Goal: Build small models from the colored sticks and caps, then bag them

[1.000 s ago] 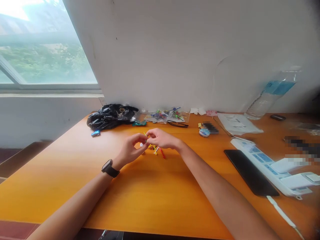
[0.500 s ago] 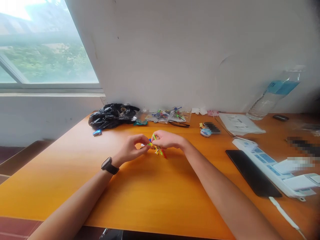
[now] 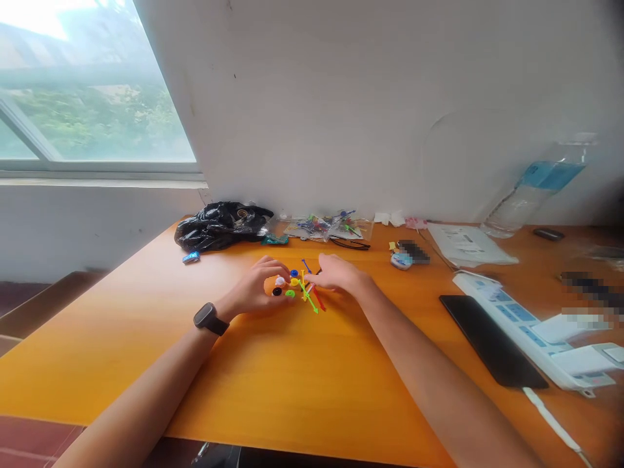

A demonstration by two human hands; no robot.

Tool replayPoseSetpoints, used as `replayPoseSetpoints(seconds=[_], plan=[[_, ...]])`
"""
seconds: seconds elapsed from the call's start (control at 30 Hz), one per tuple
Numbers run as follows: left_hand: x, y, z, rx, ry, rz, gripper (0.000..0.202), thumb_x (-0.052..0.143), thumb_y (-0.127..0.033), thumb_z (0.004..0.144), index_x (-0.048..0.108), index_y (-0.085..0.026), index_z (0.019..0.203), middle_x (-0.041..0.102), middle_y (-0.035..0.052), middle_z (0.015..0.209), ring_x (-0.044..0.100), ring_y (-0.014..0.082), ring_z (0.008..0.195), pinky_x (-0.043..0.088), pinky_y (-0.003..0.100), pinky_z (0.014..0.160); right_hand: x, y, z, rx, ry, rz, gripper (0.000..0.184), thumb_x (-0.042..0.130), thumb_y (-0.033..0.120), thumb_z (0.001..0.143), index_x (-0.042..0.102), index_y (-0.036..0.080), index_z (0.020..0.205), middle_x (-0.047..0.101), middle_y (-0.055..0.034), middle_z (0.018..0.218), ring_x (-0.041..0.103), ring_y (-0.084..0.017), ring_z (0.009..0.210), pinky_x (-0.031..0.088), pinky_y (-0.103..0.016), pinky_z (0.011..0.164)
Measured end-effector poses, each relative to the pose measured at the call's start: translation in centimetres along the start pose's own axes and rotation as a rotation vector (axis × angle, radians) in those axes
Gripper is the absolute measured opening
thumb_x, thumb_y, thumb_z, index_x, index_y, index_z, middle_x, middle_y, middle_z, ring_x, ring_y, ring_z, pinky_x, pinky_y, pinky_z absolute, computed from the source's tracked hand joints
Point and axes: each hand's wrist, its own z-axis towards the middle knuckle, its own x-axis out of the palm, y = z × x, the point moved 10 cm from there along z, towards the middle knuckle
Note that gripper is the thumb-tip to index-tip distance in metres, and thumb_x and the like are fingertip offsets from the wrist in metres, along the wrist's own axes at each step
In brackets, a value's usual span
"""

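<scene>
Mind the crossed pieces by your fingers: the green stick [image 3: 309,298] lies over or against the yellow stick [image 3: 303,278], with the red stick [image 3: 320,300] close beside, so a careless pull on one could drag the others along the table [image 3: 273,370]. The round pieces sit just as close, and a sideways brush of your left hand [image 3: 257,288] might scatter the white disc [image 3: 279,281] and the black disc [image 3: 277,292], which lie within its curve. That hand is cupped, thumb and fingers apart, its thumb tip at the edge of the green disc [image 3: 290,294]; the blue disc [image 3: 294,273] and yellow disc [image 3: 294,282] lie just beyond its fingers. Your right hand [image 3: 316,275] is bent over the near side of the sticks, close to the blue stick [image 3: 305,265]; its fingertips are partly hidden, so I can't tell whether they pinch anything.
</scene>
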Motion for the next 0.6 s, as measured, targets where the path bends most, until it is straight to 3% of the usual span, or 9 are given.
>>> replayPoseSetpoints(seconds=[0.07, 0.13, 0.2, 0.3, 0.47, 0.6], plan=[[0.2, 0.1, -0.1, -0.014, 0.011, 0.025, 0.051, 0.079, -0.052, 0.089, 0.07, -0.027, 0.132, 0.069, 0.0108, 0.137, 0.063, 0.032, 0.126, 0.052, 0.05, 0.11, 0.4, 0.6, 0.1, -0.045, -0.036, -0.051, 0.055, 0.082, 0.062, 0.076, 0.065, 0.019, 0.105, 0.072, -0.0206, 0.119, 0.075, -0.032, 0.091, 0.047, -0.03, 0.057], [1.3, 0.2, -0.3, -0.025, 0.08, 0.047, 0.06, 0.068, -0.051, 0.099, 0.054, -0.029, 0.153, 0.055, 0.0122, 0.156, 0.052, 0.0331, 0.143, 0.046, 0.052, 0.119, 1.4, 1.7, 0.2, -0.125, -0.021, -0.04, 0.048, 0.083, 0.054, 0.076, 0.066, 0.019, 0.105, 0.071, -0.0197, 0.119, 0.073, -0.031, 0.094, 0.047, -0.03, 0.06], [2.7, 0.1, -0.5, -0.023, 0.175, 0.061, 0.059, 0.057, -0.049, 0.106, 0.045, -0.03, 0.16, 0.045, 0.0116, 0.165, 0.041, 0.0321, 0.153, 0.04, 0.053, 0.125, 2.4, 2.9, 0.3, -0.195, 0.004, 0.0, 0.034, 0.082, 0.04, 0.078, 0.067, 0.02, 0.101, 0.074, -0.0164, 0.112, 0.072, -0.028, 0.089, 0.047, -0.029, 0.061], [3.9, -0.3, -0.6, -0.012, 0.235, 0.058, 0.057, 0.054, -0.05, 0.107, 0.046, -0.03, 0.16, 0.043, 0.011, 0.167, 0.036, 0.0317, 0.156, 0.035, 0.054, 0.129, 2.9, 4.0, 0.3, -0.243, -0.004, 0.041, 0.026, 0.077, 0.025, 0.08, 0.066, 0.02, 0.103, 0.075, -0.0115, 0.105, 0.072, -0.025, 0.087, 0.046, -0.027, 0.063], [3.1, 0.2, -0.4, -0.064, 0.1, 0.005, 0.059, 0.055, -0.051, 0.106, 0.046, -0.028, 0.16, 0.05, 0.0121, 0.161, 0.044, 0.031, 0.151, 0.041, 0.052, 0.125, 1.5, 3.3, -1.4, -0.308, -0.054, 0.07, 0.027, 0.065, 0.036, 0.093, 0.065, 0.02, 0.115, 0.072, -0.0112, 0.114, 0.07, -0.025, 0.099, 0.051, -0.031, 0.079], [1.9, 2.2, 0.0, -0.186, -0.054, -0.002, 0.051, 0.044, -0.053, 0.11, 0.058, -0.023, 0.148, 0.062, 0.0124, 0.148, 0.054, 0.03, 0.14, 0.045, 0.05, 0.119, 1.4, 2.3, -4.8, -0.569, -0.046, 0.136, 0.065, 0.078, 0.052, 0.088, 0.058, 0.025, 0.144, 0.061, -0.0129, 0.142, 0.056, -0.031, 0.135, 0.045, -0.043, 0.113]])
